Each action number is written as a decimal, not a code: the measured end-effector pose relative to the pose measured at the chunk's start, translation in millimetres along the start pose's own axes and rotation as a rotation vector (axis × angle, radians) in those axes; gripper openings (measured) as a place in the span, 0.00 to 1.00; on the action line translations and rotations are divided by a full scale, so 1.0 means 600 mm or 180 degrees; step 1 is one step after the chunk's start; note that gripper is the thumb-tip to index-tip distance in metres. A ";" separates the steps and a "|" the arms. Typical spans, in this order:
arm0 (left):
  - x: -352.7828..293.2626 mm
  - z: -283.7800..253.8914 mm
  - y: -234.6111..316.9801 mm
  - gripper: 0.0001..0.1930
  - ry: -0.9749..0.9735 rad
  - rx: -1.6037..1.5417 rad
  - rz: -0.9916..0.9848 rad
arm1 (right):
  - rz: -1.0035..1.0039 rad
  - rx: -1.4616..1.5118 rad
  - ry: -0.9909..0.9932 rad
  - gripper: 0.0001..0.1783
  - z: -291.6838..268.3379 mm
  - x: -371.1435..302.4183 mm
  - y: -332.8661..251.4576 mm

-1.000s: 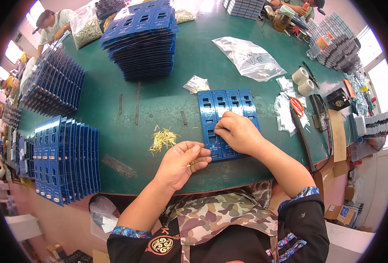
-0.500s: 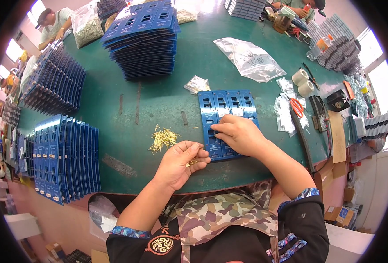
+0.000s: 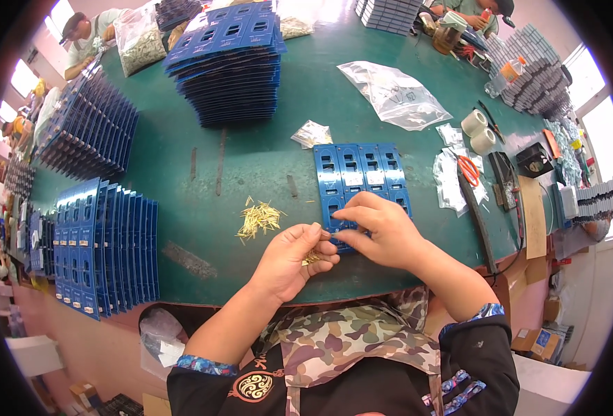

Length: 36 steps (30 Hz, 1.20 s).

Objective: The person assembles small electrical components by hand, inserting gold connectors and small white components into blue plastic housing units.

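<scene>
A blue circuit-board panel (image 3: pixel 353 163) with rows of rectangular cutouts lies flat on the green table in front of me. My left hand (image 3: pixel 294 258) is palm up at the panel's lower left corner, its fingers curled around several thin gold pins (image 3: pixel 311 257). Over the lower part of the panel is my right hand (image 3: pixel 382 232). Its thumb and forefinger are a little apart, right at the left fingertips; no pin shows clearly between them. A loose pile of gold pins (image 3: pixel 259 219) lies left of the panel, and a small clear bag of pins (image 3: pixel 312 134) touches its far edge.
Tall stacks of blue boards (image 3: pixel 230 90) stand at the far side, with more boards (image 3: pixel 105 243) at left. A clear plastic bag (image 3: pixel 395 93) lies beyond the panel. To the right are tape rolls (image 3: pixel 483 140) and red-handled scissors (image 3: pixel 468 170). Two people work across the table.
My right hand has moved from the middle of the panel down toward me, to the left fingertips. The left hand has shifted slightly right.
</scene>
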<state>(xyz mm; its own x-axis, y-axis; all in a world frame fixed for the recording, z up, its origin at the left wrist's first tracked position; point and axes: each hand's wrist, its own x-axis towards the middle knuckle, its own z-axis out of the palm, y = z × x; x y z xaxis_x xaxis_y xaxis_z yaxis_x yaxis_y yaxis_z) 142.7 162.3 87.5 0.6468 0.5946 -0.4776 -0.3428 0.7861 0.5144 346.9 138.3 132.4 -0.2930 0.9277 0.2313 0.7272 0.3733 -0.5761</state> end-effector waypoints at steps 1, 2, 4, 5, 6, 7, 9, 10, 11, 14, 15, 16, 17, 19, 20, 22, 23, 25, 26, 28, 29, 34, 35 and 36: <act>0.001 0.004 -0.003 0.12 -0.0036 0.0074 0.0002 | -0.0030 0.0297 -0.0013 0.13 0.002 0.000 -0.006; 0.003 0.009 -0.005 0.12 -0.0072 0.0149 0.0003 | -0.0060 0.0595 -0.0025 0.14 0.002 0.000 -0.011; 0.007 0.016 -0.013 0.12 -0.0114 0.0165 0.0012 | -0.0038 0.0566 -0.0115 0.14 -0.001 0.000 -0.018; 0.009 0.018 -0.016 0.12 -0.0154 0.0177 0.0029 | -0.0007 0.0538 -0.0154 0.14 -0.001 -0.001 -0.018; 0.009 0.020 -0.017 0.12 -0.0151 0.0178 0.0018 | 0.0026 0.0513 -0.0198 0.14 -0.001 -0.003 -0.017; 0.010 0.022 -0.018 0.12 -0.0117 0.0252 0.0013 | 0.0035 0.0518 -0.0197 0.14 -0.002 -0.005 -0.018; 0.011 0.023 -0.022 0.12 -0.0084 0.0328 -0.0002 | 0.0026 0.0026 -0.0478 0.14 -0.007 -0.008 -0.019; 0.011 0.021 -0.024 0.12 -0.0093 0.0357 -0.0044 | 0.0034 0.0029 -0.0476 0.14 -0.009 -0.010 -0.019; 0.011 0.020 -0.025 0.12 -0.0100 0.0385 -0.0084 | 0.0100 0.0063 -0.0590 0.14 -0.011 -0.012 -0.019; 0.011 0.027 -0.025 0.11 -0.0073 0.0584 -0.0069 | 0.0211 0.0203 -0.0737 0.14 -0.017 -0.020 -0.014; 0.010 0.029 -0.024 0.11 -0.0074 0.0585 -0.0072 | 0.0236 0.0325 -0.0779 0.14 -0.019 -0.022 -0.011; 0.010 0.031 -0.023 0.11 -0.0069 0.0590 -0.0066 | 0.0239 0.0325 -0.0778 0.14 -0.020 -0.025 -0.008; 0.009 0.032 -0.023 0.10 -0.0065 0.0594 -0.0061 | 0.0225 0.0432 -0.0762 0.14 -0.022 -0.027 -0.004; 0.009 0.031 -0.024 0.11 -0.0108 0.0617 -0.0048 | 0.0208 0.0544 -0.0748 0.14 -0.024 -0.030 -0.001; 0.009 0.031 -0.025 0.11 -0.0155 0.0640 -0.0036 | 0.0265 0.0659 -0.0633 0.14 -0.026 -0.031 -0.003; 0.011 0.031 -0.026 0.11 -0.0159 0.0621 -0.0031 | 0.0322 0.0781 -0.0516 0.15 -0.027 -0.032 -0.003; 0.011 0.031 -0.027 0.11 -0.0166 0.0602 -0.0024 | 0.0315 0.0859 -0.0428 0.15 -0.026 -0.032 -0.003; 0.012 0.033 -0.028 0.11 -0.0132 0.0601 -0.0006 | 0.0308 0.0927 -0.0331 0.15 -0.026 -0.033 -0.004; 0.012 0.033 -0.029 0.11 -0.0094 0.0596 0.0011 | 0.0407 0.1053 -0.0404 0.16 -0.029 -0.033 -0.007; 0.014 0.036 -0.033 0.11 -0.0111 0.0581 -0.0014 | 0.0505 0.1186 -0.0478 0.16 -0.031 -0.032 -0.012; 0.015 0.038 -0.034 0.10 -0.0130 0.0563 -0.0038 | 0.0445 0.0929 -0.0476 0.16 -0.030 -0.031 -0.015; 0.015 0.042 -0.038 0.12 -0.0183 0.0711 -0.0171 | 0.0242 0.0402 -0.0496 0.15 -0.029 -0.039 -0.016; 0.014 0.042 -0.039 0.13 -0.0206 0.0758 -0.0247 | 0.0182 0.0353 -0.0513 0.15 -0.029 -0.042 -0.015; 0.014 0.045 -0.039 0.13 -0.0209 0.0754 -0.0249 | 0.0125 0.0300 -0.0530 0.15 -0.030 -0.044 -0.013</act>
<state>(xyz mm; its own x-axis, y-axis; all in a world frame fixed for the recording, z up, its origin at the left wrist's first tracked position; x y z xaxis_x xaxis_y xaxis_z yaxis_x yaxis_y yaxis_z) 174.3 144.0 90.5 0.7105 0.5154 -0.4792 -0.1259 0.7630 0.6340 360.1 110.8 144.7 -0.3699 0.9257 0.0789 0.6811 0.3279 -0.6547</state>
